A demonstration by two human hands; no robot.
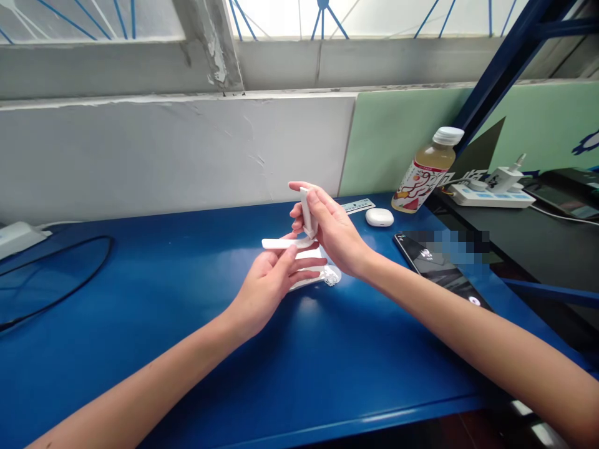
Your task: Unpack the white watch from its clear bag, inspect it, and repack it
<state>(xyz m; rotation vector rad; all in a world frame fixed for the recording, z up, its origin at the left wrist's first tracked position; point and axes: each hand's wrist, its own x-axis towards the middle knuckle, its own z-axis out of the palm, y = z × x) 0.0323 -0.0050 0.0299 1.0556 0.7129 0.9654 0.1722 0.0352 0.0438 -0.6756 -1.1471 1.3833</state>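
Above the blue table, my left hand pinches a white flat bar with a rounded end between thumb and fingers, held almost level. My right hand grips a white upright piece between thumb and fingers, its index finger stretched past the top. The two white parts meet at a corner near the right fingers; whether they are joined or only touching I cannot tell. Beneath the hands lies a white flat object, partly hidden by the left fingers. A small shiny crumpled-looking thing is at its right end.
Right of the hands are a white earbud case, a ruler-like strip, a drink bottle and a black phone. A power strip stands farther right. At left lie a black cable and a white adapter.
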